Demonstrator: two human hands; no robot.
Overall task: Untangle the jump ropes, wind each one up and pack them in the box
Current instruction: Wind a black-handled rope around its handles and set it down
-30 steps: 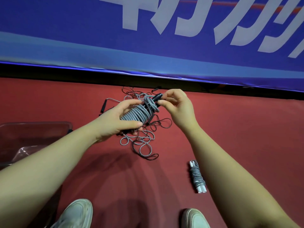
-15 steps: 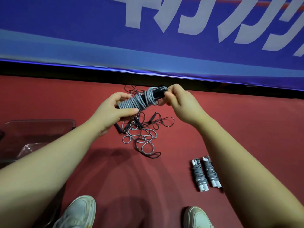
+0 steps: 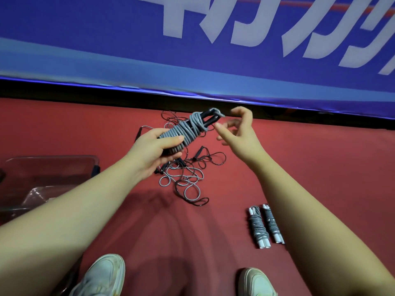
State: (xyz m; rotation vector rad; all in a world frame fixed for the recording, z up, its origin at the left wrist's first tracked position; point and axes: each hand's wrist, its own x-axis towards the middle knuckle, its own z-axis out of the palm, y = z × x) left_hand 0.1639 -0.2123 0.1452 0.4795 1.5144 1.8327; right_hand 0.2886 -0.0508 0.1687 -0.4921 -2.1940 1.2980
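My left hand grips a wound grey jump rope with black handles, held tilted above the floor. My right hand hovers just right of the bundle's upper end, fingers loosely spread, holding nothing. Below them a tangle of grey and dark ropes with black handles lies on the red floor. Two wound grey ropes with white handles lie side by side at the lower right. A clear plastic box stands on the left, partly hidden by my left forearm.
A blue banner with white lettering runs along the back above a dark strip. My two light shoes stand at the bottom edge. Red floor stretches to the right of the tangle.
My right hand has let go of the bundle's end and drawn back to the right with fingers spread. My left hand still holds the wound rope.
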